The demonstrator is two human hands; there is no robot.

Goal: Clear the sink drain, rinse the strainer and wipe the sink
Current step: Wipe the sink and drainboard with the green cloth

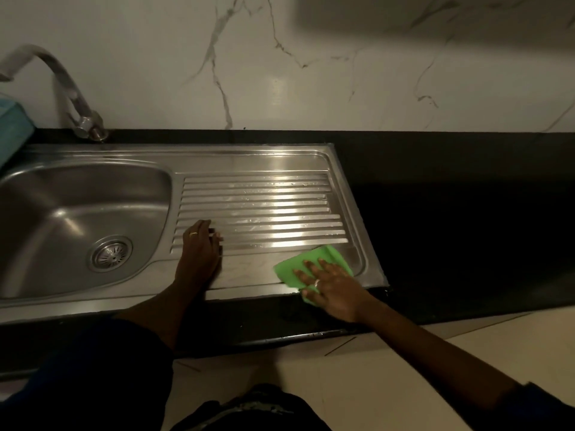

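Your right hand (329, 284) lies flat in the lower centre-right of the frame. Its fingers are straight and spread, and they press down on a green cloth (312, 259) without curling round it. The cloth is a soft, folded, roughly square piece. It sits at the lower right corner of the drainboard (264, 206), and its near edge hangs over the steel rim onto the black countertop (451, 228). You wear a pale ring on one finger of this hand.

Your left hand (200, 244) is in the middle of the frame and rests on the lower left end of the drainboard. Its fingers are bent loosely, the tips touch the steel, and it holds nothing. A yellow ring shows on one finger.

The sink (93, 150) is brushed stainless steel and fills the left and centre of the frame. Its basin is smooth and rounded. The drainboard is pressed into long parallel ridges that catch a bright glare, with small water drops on the upper ridges. The strainer (111, 254) is seated in the drain at the lower left of the basin. It is a round metal disc with slots radiating from its centre.

A curved metal faucet (62, 85) rises at the upper left, blurred. Just below its spout, a blue object (12, 126) is cut off by the left edge. Behind the sink is a glossy white wall (311, 73) with grey marble veining, and pale floor tiles (373, 384) fill the lower right.
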